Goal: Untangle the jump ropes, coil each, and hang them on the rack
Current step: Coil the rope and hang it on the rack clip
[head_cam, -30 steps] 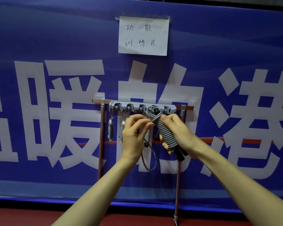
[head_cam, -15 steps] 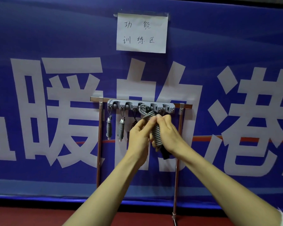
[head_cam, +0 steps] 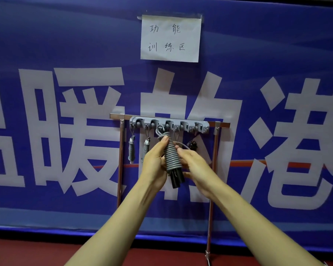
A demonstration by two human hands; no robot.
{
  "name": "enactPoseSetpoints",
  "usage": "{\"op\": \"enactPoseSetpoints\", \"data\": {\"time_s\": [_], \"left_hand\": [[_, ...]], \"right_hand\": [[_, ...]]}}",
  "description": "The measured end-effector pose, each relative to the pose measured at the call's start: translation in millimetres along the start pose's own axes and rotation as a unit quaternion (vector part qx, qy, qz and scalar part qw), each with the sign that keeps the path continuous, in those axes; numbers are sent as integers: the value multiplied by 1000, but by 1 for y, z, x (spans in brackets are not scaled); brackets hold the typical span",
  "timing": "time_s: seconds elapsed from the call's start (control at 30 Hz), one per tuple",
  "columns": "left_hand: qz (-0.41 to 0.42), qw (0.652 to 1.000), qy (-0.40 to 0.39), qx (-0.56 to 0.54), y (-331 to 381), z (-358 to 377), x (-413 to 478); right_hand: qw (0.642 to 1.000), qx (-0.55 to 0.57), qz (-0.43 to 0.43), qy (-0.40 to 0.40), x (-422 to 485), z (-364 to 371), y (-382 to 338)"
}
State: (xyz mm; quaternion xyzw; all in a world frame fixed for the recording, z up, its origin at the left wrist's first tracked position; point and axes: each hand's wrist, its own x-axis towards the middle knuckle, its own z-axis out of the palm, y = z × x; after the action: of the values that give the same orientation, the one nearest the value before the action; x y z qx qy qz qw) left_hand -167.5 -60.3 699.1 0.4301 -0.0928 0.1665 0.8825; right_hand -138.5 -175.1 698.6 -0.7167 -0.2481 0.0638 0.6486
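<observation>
Two hands clamping coiled rope (head_cam: 172, 154): your left hand (head_cam: 155, 162) pinching top, right hand (head_cam: 193, 164) clasping side; likely light, springy, so you're best gripping mid-wraps.

head cam | worn at head height | faces forward at rack (head_cam: 169, 124) on banner (head_cam: 65, 39) | near | single view

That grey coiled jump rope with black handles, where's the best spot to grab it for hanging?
Likely around its wrapped middle, from the side: the grey coiled jump rope stands upright, a ridged cylinder. That leaves its top loop free for the grey plastic hook rack.
</observation>
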Motion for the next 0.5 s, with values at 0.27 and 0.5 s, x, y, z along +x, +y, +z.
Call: {"op": "enactPoseSetpoints", "data": {"time_s": [0.27,0.5], "left_hand": [[-46,998,-9,45,9,-15,7],[-85,994,-61,32,21,-20,15]], "right_hand": [[862,-376,-297,169,16,-25,4],[977,-207,-51,-13,33,-28,-9]]}}
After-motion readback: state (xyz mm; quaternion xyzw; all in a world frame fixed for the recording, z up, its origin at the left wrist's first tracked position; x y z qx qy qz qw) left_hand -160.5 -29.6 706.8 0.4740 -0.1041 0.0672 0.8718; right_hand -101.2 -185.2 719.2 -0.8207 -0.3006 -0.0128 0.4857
